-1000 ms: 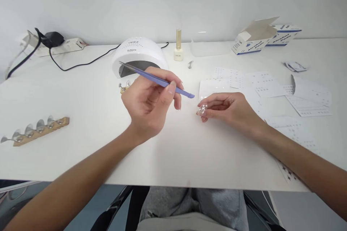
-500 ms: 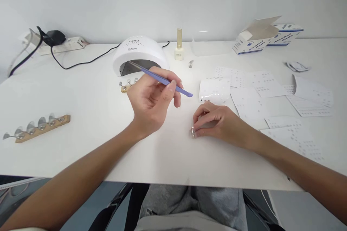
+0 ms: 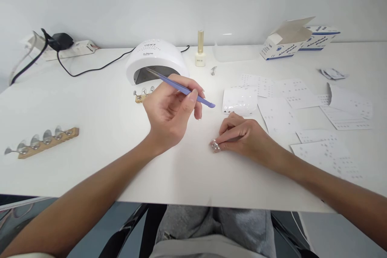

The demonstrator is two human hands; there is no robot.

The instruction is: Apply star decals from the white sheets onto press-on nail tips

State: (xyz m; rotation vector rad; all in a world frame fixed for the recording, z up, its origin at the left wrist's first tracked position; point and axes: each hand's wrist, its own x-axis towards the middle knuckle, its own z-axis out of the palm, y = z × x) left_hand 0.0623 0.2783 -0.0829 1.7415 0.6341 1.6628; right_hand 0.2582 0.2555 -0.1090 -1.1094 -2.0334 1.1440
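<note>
My left hand (image 3: 167, 115) is closed around purple tweezers (image 3: 173, 84), held up with their metal points toward the far left. My right hand (image 3: 244, 137) pinches a small shiny nail tip (image 3: 215, 145) with silver decoration, low over the table. The fingers hide whatever supports it. Just beyond that hand lies a curled sticker sheet (image 3: 240, 102) with silver stars along its near edge. Partly hidden behind my left hand is a short wooden stand (image 3: 139, 98) carrying clear nail tips.
A white nail lamp (image 3: 157, 53) stands at the back, beside a gold-capped polish bottle (image 3: 200, 58). One loose nail tip (image 3: 213, 71) lies nearby. At left is a longer wooden nail stand (image 3: 48, 143). Sticker sheets (image 3: 275, 115) and alcohol pad boxes (image 3: 281, 48) occupy the right.
My right fingers have turned the nail tip, so more of its silver-decorated face shows. My left hand and the tweezers stay nearly still.
</note>
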